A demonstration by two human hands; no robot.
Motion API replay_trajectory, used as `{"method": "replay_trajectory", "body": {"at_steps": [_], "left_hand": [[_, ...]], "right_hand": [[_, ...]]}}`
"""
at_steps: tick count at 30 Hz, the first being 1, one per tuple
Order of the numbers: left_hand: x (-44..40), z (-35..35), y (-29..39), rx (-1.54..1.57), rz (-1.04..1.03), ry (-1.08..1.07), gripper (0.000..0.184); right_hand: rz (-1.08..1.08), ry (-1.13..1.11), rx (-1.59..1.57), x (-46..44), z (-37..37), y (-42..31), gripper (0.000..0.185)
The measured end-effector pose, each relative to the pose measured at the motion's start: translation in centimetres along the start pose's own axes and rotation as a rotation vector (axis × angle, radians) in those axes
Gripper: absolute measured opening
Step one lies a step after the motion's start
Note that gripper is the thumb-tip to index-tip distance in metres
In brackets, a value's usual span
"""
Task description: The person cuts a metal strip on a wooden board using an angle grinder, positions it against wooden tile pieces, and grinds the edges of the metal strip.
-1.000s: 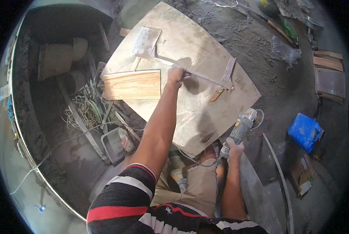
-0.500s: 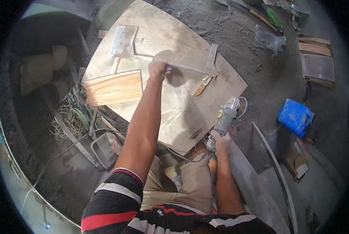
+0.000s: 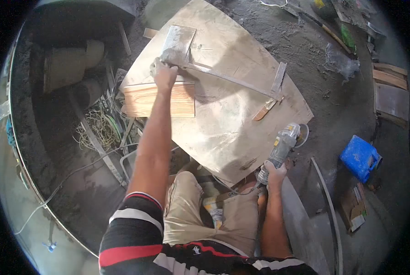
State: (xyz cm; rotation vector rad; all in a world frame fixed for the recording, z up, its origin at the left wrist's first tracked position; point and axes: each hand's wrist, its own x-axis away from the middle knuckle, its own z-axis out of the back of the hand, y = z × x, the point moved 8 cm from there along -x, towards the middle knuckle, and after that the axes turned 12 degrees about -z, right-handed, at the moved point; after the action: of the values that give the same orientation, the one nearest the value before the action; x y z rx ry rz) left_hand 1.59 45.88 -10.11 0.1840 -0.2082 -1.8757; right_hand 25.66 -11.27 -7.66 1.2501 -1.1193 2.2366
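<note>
My right hand point(image 3: 276, 176) is wrapped around the body of an angle grinder point(image 3: 282, 144), whose round disc and guard point up and right, apart from the board. My left hand point(image 3: 163, 75) is at the lower-left corner of a ribbed grey sheet point(image 3: 179, 43), fingers curled; what is between them is hidden. From that sheet a long thin strip point(image 3: 232, 81) runs right to a narrow ribbed piece point(image 3: 279, 78). Just below my left hand lies a wood-grain panel point(image 3: 161, 103). A short wooden piece point(image 3: 262, 112) lies near the strip's right end. All rest on a large pale board point(image 3: 214, 133).
A blue jerrycan point(image 3: 360, 158) and a piece of cardboard point(image 3: 352, 208) lie on the right. Tangled cord point(image 3: 97, 130) and sticks sit at left. A long curved strip point(image 3: 326, 206) lies beside my right arm. A cable point(image 3: 63, 183) crosses the left floor.
My left hand has moved left along the strip to the ribbed sheet's corner. The view has shifted, so the board appears farther right. My right hand still holds the angle grinder.
</note>
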Motion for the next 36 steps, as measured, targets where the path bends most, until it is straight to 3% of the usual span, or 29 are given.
{"method": "replay_trajectory", "body": {"at_steps": [1, 2, 4, 6, 8, 15, 17, 20, 23, 26, 28, 30, 32, 34, 36], "left_hand": [[0.0, -0.8, -1.4, 0.044, 0.074, -0.139, 0.072], [0.2, -0.6, -2.1, 0.043, 0.078, -0.140, 0.072], [0.7, -2.4, -3.7, -0.026, -0.046, -0.235, 0.072], [0.4, -3.0, -5.6, -0.064, -0.089, -0.229, 0.068], [0.0, -2.3, -6.2, -0.039, -0.187, -0.138, 0.048], [-0.8, 0.2, -5.2, -0.144, -0.243, -0.160, 0.054], [-0.5, -0.5, -4.9, -0.211, -0.291, -0.360, 0.050], [-1.4, -0.4, -5.6, -0.304, -0.404, -0.416, 0.044], [-1.7, -1.0, -9.3, -0.443, -0.500, -0.272, 0.038], [-2.6, 0.8, -11.8, -0.402, -0.296, -0.351, 0.040], [-1.9, 3.8, -9.4, -0.385, -0.330, -0.255, 0.041], [-1.1, 5.6, -5.6, -0.344, -0.375, -0.164, 0.042], [0.7, 5.5, 1.5, -0.140, -0.691, -0.044, 0.044], [3.9, 2.0, 7.5, 0.127, -0.870, -0.168, 0.047], [7.7, 0.9, 14.1, 0.170, -1.036, -0.188, 0.046]], "right_hand": [[-0.001, 0.000, 0.003, 0.1, -0.2, -0.2, 0.035], [-0.023, -0.020, -0.008, 0.3, -0.5, -0.3, 0.035], [-0.040, -0.045, -0.016, 0.8, -1.7, -1.2, 0.035], [-0.083, -0.066, -0.045, 1.1, -2.2, -1.3, 0.036], [-0.038, -0.056, 0.031, 0.6, -2.2, -1.3, 0.036], [-0.019, -0.079, 0.079, 1.5, -4.4, -3.3, 0.038], [-0.010, -0.084, 0.066, 1.9, -5.1, -3.9, 0.038], [-0.012, -0.098, 0.070, 1.9, -5.7, -3.9, 0.036], [-0.027, -0.108, 0.071, 1.4, -5.9, -3.3, 0.034], [0.029, -0.105, 0.091, 0.4, -5.7, -2.6, 0.034], [0.083, -0.085, 0.128, 1.2, -6.0, -3.0, 0.034], [0.004, -0.122, 0.038, 2.3, -6.8, -4.2, 0.031], [0.045, -0.069, 0.069, 1.0, -5.9, -2.2, 0.031], [0.091, -0.023, 0.099, 0.9, -5.0, -2.0, 0.030], [0.008, -0.066, 0.092, 1.4, -5.6, -2.4, 0.028]]}}
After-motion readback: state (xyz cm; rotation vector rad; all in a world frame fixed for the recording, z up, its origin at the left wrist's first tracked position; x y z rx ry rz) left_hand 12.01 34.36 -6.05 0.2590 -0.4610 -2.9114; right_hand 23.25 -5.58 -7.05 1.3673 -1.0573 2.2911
